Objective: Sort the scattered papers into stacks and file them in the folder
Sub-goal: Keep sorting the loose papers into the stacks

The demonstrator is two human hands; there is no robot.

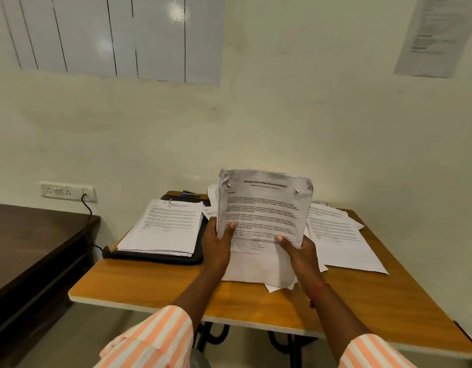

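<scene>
black flat folder (163, 258): largely covered by white paper stack (166, 224); only edges seen.
held white printed sheaf (264, 208): body text too small to be read.
left hand (217, 245), right hand (301, 251): fingers hidden behind sheaf.
white wall notice (436, 35): blurred; cut by top edge.
dark brown desk (30, 248): cut by left edge.

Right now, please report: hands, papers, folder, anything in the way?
Left hand and right hand both grip one paper bundle, upright. Folder lies at left, a stack on it. Loose sheets lie at right and under the bundle. Nothing between bundle and folder.
</scene>
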